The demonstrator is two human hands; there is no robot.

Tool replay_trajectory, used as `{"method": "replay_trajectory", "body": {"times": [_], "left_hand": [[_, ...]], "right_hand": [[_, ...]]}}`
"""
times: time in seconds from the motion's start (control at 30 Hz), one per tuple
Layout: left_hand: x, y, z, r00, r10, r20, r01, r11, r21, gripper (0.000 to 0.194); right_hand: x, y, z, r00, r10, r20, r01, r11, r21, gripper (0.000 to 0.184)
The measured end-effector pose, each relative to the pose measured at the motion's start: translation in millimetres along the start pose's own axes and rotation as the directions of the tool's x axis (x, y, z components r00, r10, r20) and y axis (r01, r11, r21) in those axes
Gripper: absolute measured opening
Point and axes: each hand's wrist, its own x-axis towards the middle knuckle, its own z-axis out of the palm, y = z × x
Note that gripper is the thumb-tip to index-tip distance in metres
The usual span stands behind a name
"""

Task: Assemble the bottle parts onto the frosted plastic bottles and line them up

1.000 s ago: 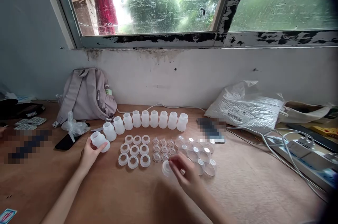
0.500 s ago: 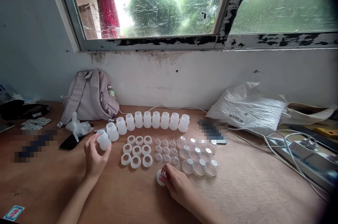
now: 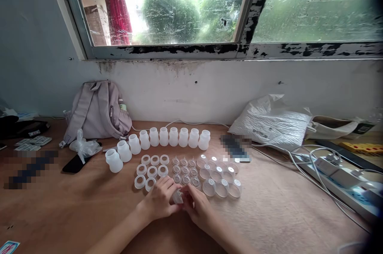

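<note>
At six o'clock from the rows of rings, left hand and right hand meet, fingertips pinched together on a small ribbed white cap between them.

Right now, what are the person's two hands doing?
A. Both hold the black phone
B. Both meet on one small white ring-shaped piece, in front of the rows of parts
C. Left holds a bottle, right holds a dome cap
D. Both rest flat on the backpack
B: the left hand and right hand meet on a small white threaded ring; the bottles stand untouched.
</note>
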Motion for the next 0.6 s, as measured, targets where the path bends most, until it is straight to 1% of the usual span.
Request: {"method": "replay_trajectory", "body": {"times": [0.1,0.2,0.3,0.37,0.4,0.43,0.47,0.53,0.57,0.6], "left_hand": [[-3,1,-3.8,0.999,0.045,0.002,-0.045,0.999,0.010,0.028],[-10,1,-11.1,0.998,0.057,0.011,-0.057,0.998,0.005,0.028],[-20,-8,-23.3,0.997,0.072,0.009,-0.073,0.997,0.010,0.031],[-28,-19,-33.4,0.999,0.032,-0.013,-0.032,0.999,0.029,0.031],[-32,-26,-38.3,0.999,-0.030,-0.040,0.032,0.998,0.045,0.032],[-36,-34,-42.9,0.989,-0.125,-0.083,0.130,0.990,0.060,0.032],[-39,-41,-46.7,0.961,-0.243,-0.135,0.253,0.965,0.068,0.033],[-44,-56,-51.4,0.858,-0.453,-0.243,0.478,0.877,0.053,0.035],[-46,-64,-51.9,0.810,-0.517,-0.277,0.548,0.836,0.040,0.036],[-48,-71,-51.4,0.780,-0.553,-0.295,0.586,0.810,0.032,0.037]], "right_hand": [[0,0,4,1.000,0.018,-0.005,-0.018,1.000,-0.008,0.020],[-1,-2,5,0.999,0.027,0.037,-0.027,1.000,0.002,0.026],[-2,-2,-2,0.998,0.032,0.055,-0.033,0.999,0.015,0.030],[0,-2,-8,0.998,0.051,0.026,-0.051,0.999,-0.008,0.027],[1,-1,-10,0.998,0.063,0.011,-0.063,0.998,-0.026,0.024],[2,0,-12,0.997,0.072,0.001,-0.072,0.996,-0.044,0.021],[3,1,-12,0.997,0.078,0.002,-0.077,0.995,-0.063,0.019],[4,3,-10,0.997,0.078,0.022,-0.076,0.992,-0.101,0.016],[4,5,-8,0.997,0.074,0.035,-0.069,0.991,-0.119,0.016],[3,6,-6,0.997,0.068,0.043,-0.062,0.989,-0.134,0.016]]}}
